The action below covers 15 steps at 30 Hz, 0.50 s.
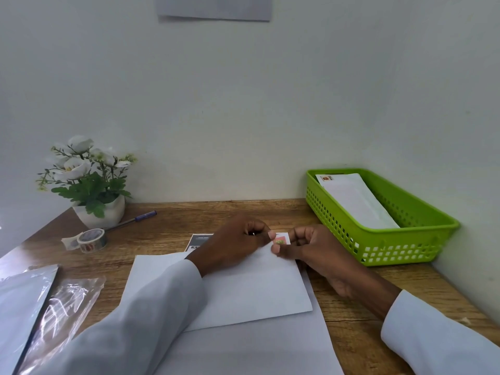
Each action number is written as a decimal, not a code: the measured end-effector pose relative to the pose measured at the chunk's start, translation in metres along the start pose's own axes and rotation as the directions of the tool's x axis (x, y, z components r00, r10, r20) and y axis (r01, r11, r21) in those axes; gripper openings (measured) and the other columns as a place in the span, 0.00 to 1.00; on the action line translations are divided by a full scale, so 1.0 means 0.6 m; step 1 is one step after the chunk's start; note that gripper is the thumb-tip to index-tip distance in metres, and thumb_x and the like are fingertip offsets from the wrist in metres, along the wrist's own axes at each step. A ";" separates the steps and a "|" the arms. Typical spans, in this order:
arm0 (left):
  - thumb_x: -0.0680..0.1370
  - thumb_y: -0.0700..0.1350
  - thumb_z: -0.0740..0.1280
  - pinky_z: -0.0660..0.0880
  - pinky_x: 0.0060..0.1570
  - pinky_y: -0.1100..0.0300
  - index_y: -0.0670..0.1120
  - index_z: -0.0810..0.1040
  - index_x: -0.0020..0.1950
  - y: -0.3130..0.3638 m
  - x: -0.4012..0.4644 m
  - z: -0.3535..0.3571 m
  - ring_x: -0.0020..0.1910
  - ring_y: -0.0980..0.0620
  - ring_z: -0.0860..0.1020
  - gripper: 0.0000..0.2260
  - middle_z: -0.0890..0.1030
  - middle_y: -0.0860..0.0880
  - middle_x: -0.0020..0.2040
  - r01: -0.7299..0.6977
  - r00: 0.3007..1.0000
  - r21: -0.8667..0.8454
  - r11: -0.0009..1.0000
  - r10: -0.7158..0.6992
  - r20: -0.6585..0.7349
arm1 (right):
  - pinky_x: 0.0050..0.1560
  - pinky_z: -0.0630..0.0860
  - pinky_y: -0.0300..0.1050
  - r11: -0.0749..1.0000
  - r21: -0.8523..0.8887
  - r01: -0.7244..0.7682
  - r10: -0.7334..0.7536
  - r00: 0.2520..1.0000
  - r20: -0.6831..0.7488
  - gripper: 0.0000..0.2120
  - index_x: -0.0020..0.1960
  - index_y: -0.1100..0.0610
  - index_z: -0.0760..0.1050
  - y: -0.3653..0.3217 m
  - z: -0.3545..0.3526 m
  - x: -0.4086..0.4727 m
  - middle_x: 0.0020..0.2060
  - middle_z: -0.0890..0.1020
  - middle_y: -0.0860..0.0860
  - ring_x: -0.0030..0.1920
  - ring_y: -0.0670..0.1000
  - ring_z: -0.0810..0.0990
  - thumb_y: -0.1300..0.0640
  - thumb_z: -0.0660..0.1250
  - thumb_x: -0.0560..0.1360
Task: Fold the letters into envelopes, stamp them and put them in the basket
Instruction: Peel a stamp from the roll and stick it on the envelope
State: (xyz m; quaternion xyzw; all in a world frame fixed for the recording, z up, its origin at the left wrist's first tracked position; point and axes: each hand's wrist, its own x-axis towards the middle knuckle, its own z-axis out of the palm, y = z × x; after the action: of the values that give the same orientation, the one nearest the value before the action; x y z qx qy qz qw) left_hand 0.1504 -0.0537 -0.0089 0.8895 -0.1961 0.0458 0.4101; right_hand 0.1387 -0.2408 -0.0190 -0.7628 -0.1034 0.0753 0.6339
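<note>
Both hands meet at the far right corner of the envelope (pixel 243 288). The right hand (pixel 316 253) has its fingers curled in, and its thumb and first finger pinch a small stamp (pixel 281 240) right at that corner. The stamp is pink with a green and yellow spot on it. The left hand (pixel 235 244) is curled too, and its fingertips touch the left edge of the stamp. I cannot tell if the left hand really grips the stamp or just presses on it.

The envelope is white and lies flat on the wooden table (pixel 270 212). It lies on top of a bigger white sheet of paper (pixel 257 347) that sticks out on the near side of the envelope. Both arms wear light sleeves (pixel 151 315).

To the right of the envelope, against the wall, stands a green basket (pixel 400 244). An envelope with a stamp (pixel 354 201) already lies inside it. Just past the far edge of the envelope, a small black and white card (pixel 197 240) peeks out from behind the left hand.

Far to the left of the envelope sit a roll of tape (pixel 90 239), a blue pen (pixel 135 219) and a white pot of white flowers (pixel 89 182). Near left of the envelope lie shiny plastic bags (pixel 54 307).
</note>
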 end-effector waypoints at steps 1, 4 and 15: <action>0.80 0.45 0.66 0.62 0.28 0.68 0.40 0.77 0.34 0.001 -0.002 -0.002 0.27 0.60 0.65 0.16 0.71 0.55 0.28 -0.010 0.999 -0.020 1.000 0.010 0.031 | 0.38 0.78 0.43 1.000 0.000 0.007 -0.007 1.000 -0.017 0.14 0.47 0.68 0.80 -0.001 0.000 -0.001 0.42 0.86 0.60 0.38 0.52 0.83 0.58 0.77 0.70; 0.80 0.46 0.66 0.63 0.27 0.69 0.39 0.77 0.37 0.002 -0.007 -0.010 0.27 0.60 0.66 0.15 0.71 0.53 0.29 -0.002 0.992 -0.075 0.997 0.011 0.127 | 0.39 0.74 0.44 1.000 -0.002 0.026 -0.026 0.997 -0.066 0.17 0.44 0.70 0.79 0.000 0.000 0.001 0.40 0.85 0.62 0.38 0.52 0.80 0.54 0.73 0.74; 0.77 0.47 0.71 0.73 0.39 0.59 0.48 0.85 0.44 -0.018 -0.004 -0.025 0.34 0.58 0.77 0.05 0.85 0.49 0.38 0.067 0.990 -0.042 0.997 -0.061 0.129 | 0.45 0.82 0.45 1.000 0.002 -0.025 0.025 1.000 0.001 0.11 0.49 0.63 0.83 -0.003 -0.002 -0.003 0.44 0.87 0.55 0.44 0.52 0.86 0.63 0.78 0.68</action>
State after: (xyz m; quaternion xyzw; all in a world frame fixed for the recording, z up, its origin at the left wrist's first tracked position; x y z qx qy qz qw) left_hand 0.1533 -0.0354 -0.0076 0.8867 -0.1942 -0.0288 0.4185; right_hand 0.1373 -0.2418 -0.0174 -0.7635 -0.0939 0.0837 0.6335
